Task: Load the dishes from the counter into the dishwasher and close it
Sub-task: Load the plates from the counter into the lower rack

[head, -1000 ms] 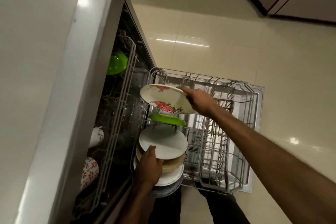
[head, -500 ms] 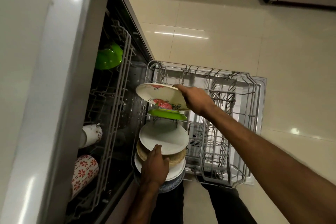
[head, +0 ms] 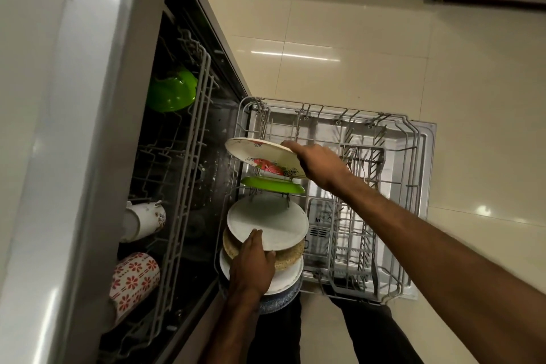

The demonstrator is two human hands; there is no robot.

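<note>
My right hand [head: 317,164] grips the rim of a white plate with red flowers [head: 264,158], tilted over the left end of the pulled-out lower rack [head: 393,210]. Just below it a green plate [head: 273,185] stands in the rack's tines. My left hand [head: 251,264] holds a stack of plates [head: 266,241] against my body, thumb on the white top plate; a speckled tan plate, another white one and a bluish one lie beneath. The dishwasher [head: 189,174] is open at left.
The upper rack [head: 189,156] holds a green bowl [head: 172,90], a white mug [head: 144,220] and a red-flowered mug [head: 134,281]. The open door [head: 425,216] lies under the lower rack. A pale counter edge [head: 53,156] runs down the left. My dark-trousered legs [head: 372,331] stand by the door.
The flowered plate has sunk a little and tilted steeper toward the green plate. The stack in my left hand has stayed put. The camera has shifted slightly.
</note>
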